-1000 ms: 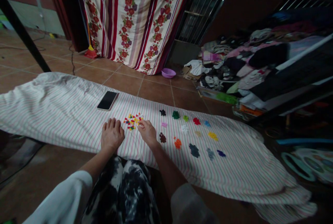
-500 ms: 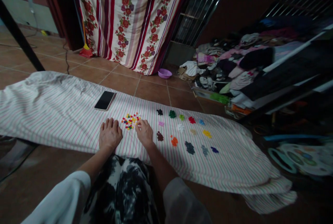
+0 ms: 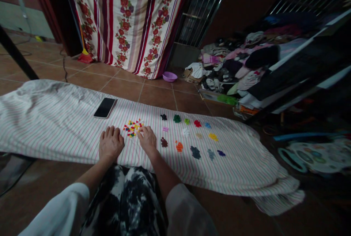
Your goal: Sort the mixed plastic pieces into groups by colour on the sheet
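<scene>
A loose pile of small mixed-colour pieces, red, yellow, green and white, lies on the striped cloth. My left hand rests flat on the cloth to the left of the pile, palm down and holding nothing. At the pile's right edge is my right hand, its fingertips drawn together among the pieces; what they pinch, if anything, is too small to see. Right of that hand, little heaps sorted by colour lie in rows, among them brown pieces, orange pieces, dark grey pieces and yellow pieces.
A phone lies on the cloth behind my left hand. Beyond the cloth, a purple basin stands on the tiled floor before a floral curtain. Heaped clothes and a dark slanted frame are at the right.
The whole view has shifted slightly, so things appear a little further left. My hands keep nearly the same places on the cloth, the right one still at the mixed pile's edge.
</scene>
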Demonstrator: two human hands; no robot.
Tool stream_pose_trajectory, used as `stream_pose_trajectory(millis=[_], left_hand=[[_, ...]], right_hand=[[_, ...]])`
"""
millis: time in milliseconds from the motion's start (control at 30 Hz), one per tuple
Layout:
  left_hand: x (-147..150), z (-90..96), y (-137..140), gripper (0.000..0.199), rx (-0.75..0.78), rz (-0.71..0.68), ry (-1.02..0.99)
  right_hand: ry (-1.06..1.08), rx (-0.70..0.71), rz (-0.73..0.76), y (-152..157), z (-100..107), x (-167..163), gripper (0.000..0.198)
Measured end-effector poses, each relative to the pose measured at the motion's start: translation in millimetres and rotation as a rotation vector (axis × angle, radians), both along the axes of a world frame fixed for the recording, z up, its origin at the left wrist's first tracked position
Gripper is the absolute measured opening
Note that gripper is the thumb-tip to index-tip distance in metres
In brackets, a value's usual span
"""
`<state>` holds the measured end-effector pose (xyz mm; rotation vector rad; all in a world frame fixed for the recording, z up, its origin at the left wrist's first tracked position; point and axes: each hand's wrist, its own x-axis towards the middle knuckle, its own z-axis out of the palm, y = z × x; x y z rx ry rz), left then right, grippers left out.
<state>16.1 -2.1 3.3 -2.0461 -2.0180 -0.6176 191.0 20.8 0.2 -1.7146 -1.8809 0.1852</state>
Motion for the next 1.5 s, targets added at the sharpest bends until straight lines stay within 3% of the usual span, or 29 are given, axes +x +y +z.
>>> stream_pose_trajectory(millis=[833,1500], left_hand=[[3,17.8,-6,0.038,-0.068,-0.028,0.045],[2,11.0,-4,0.041,-0.054,-0.016,-0.020]], right_hand=[[0.037,-0.166,-0.011,-1,11,-1,0.016],[0.206,-0.086,-0.007,4,-1,5,0.011]])
